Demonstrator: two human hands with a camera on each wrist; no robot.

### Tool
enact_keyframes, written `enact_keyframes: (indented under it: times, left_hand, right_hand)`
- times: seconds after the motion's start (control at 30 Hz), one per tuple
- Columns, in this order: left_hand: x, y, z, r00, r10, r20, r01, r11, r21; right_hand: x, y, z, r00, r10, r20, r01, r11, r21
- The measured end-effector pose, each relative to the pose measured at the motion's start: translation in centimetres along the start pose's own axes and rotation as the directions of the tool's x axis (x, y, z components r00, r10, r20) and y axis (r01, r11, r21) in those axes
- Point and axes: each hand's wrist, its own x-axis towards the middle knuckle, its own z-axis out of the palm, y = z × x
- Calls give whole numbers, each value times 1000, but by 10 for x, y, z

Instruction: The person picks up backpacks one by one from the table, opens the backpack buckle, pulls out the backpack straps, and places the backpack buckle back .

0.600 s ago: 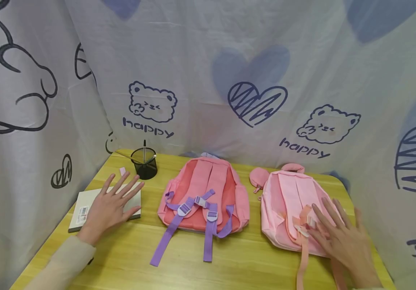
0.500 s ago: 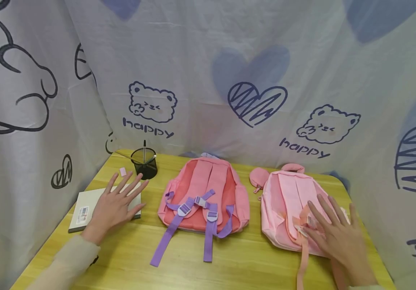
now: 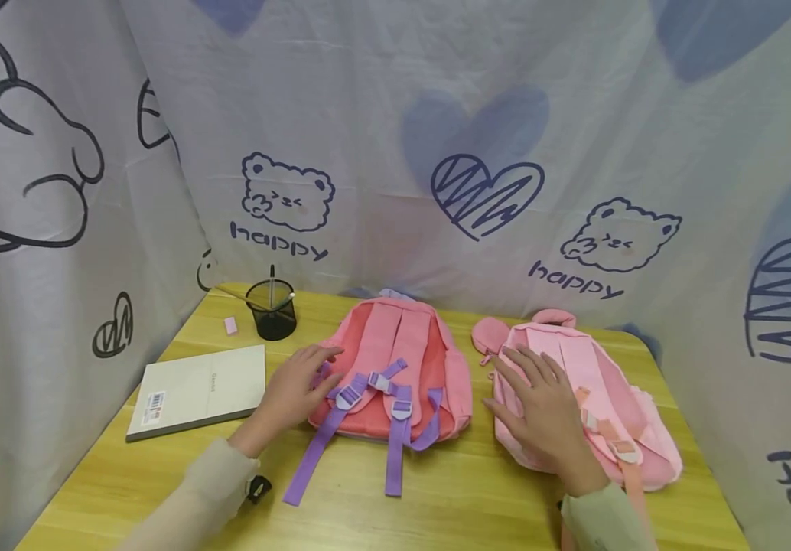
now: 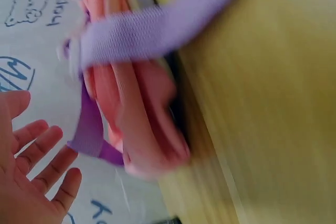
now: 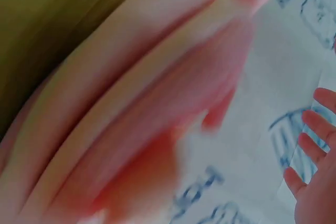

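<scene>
A coral-pink backpack (image 3: 398,337) with purple straps lies in the middle of the table, its strap side up. My left hand (image 3: 294,386) is at its left edge, fingers loosely bent and holding nothing. In the left wrist view that hand (image 4: 37,166) appears apart from the bag, near a purple strap (image 4: 126,38). To the right lies a light pink backpack (image 3: 616,375) with peach straps. Over its left part hovers my right hand (image 3: 540,398), fingers spread. The right wrist view shows the same hand (image 5: 320,150) holding nothing, with the bag's blurred side (image 5: 136,93) close by.
On the left lies a white notebook (image 3: 203,386) with a barcode sticker. Behind it are a small pink eraser (image 3: 231,326) and a black mesh pen cup (image 3: 275,317) holding pens. A round pink pouch (image 3: 489,335) touches the right backpack. Printed curtains (image 3: 368,92) surround the table (image 3: 437,497).
My left hand has moved right, from over the notebook to the coral backpack. My right hand has moved left across the light pink backpack. Both bags have stayed in place.
</scene>
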Motion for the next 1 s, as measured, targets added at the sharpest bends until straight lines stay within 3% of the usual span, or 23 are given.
enact_keyframes:
  times: [0.2,0.4,0.73,1.0]
  left_hand:
    - [14,8,19,999,32,-8,-33,998,-54]
    - [19,11,34,999,24,23,-21,993,-112]
    - [20,15,47,1000,19,8,-17,981,-194]
    - [19,15,50,999,-21,36,28,976,-216]
  right_hand:
    - [31,-37,24,998,26,64,-35,987,158]
    - [55,-67,50,996,3,85,-22,975,220]
    - [68,-95,91,985,13,173,-71,940,334]
    - [70,-104,108,976,16,216,-92,935,343]
